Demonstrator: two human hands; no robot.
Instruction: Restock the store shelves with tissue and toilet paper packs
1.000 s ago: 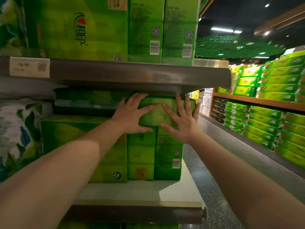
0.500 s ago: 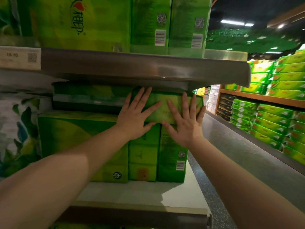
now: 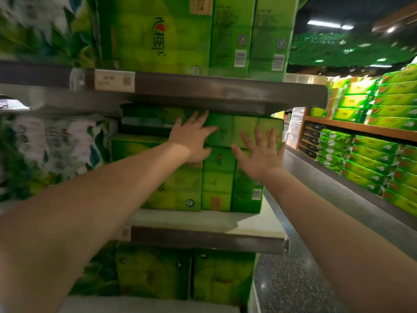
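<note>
Green tissue pack (image 3: 244,131) lies on top of the standing packs (image 3: 216,179), just under the upper shelf (image 3: 203,91). Both hands are flat with fingers spread, holding nothing. The left hand (image 3: 191,138) touches the pack's left end; whether the right hand (image 3: 261,154) touches it, I cannot tell. The pack lies long-ways, left to right, its long side facing out. One hard push could make it crooked or tip it off the open right end.

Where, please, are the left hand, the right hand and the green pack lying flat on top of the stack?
left hand (image 3: 191,141), head view, back of the hand.
right hand (image 3: 261,158), head view, back of the hand.
green pack (image 3: 243,132), head view, its front face between the hands.
</note>
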